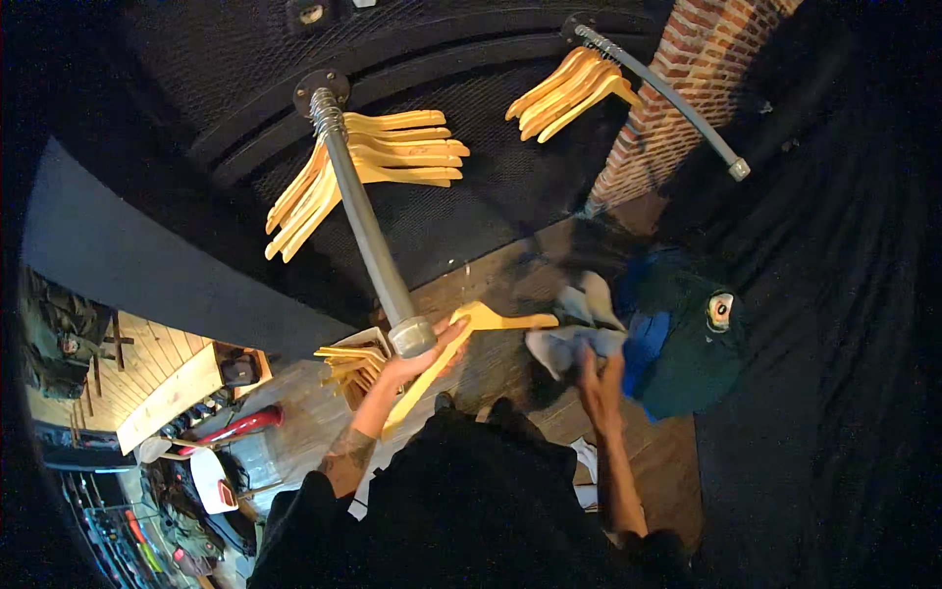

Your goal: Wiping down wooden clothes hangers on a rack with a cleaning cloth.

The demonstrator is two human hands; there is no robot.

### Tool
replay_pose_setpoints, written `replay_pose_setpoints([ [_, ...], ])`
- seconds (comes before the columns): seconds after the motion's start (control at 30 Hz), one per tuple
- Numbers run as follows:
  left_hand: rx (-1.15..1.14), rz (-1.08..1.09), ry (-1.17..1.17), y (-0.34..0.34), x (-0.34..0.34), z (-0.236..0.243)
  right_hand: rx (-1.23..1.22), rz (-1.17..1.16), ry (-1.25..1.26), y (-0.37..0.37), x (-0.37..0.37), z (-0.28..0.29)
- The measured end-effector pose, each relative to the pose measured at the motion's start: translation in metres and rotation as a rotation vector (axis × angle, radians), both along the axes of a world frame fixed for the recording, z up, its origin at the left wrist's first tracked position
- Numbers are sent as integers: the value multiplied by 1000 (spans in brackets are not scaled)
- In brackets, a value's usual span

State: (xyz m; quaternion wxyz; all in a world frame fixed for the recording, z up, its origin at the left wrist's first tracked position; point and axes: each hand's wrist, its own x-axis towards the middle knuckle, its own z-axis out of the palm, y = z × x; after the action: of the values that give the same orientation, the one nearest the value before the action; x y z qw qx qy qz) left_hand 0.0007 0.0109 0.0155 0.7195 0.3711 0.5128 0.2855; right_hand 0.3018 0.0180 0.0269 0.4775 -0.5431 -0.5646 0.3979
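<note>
My left hand (432, 355) is closed around a wooden clothes hanger (498, 319), whose arms spread to both sides of my grip, beside the end of a grey metal rail (365, 221). To its right, my right hand (601, 385) has its fingers bunched against a crumpled grey-and-white cloth (574, 334), smeared by motion. The cloth hangs just past the hanger's right tip. Right behind it is a dark green and blue fabric item (687, 339) with a round emblem. Whether that is a garment or a bag I cannot tell.
Several wooden hangers (407, 147) hang at the rail's wall end. More hangers (569, 93) hang on a second rail (677, 98) by a brick pillar (677, 74). A box of hangers (358, 368) stands below my left arm. Shop displays (186, 471) fill the lower left; dark curtain (824, 393) covers the right.
</note>
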Motion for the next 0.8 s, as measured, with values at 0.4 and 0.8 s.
replay_pose_setpoints([
  [0.4, 854, 351, 902, 34, 44, -38, 241, 299, 40, -9, -121, 27],
  [0.8, 596, 821, -115, 32, 37, 34, -360, -93, 546, -16, -89, 58],
])
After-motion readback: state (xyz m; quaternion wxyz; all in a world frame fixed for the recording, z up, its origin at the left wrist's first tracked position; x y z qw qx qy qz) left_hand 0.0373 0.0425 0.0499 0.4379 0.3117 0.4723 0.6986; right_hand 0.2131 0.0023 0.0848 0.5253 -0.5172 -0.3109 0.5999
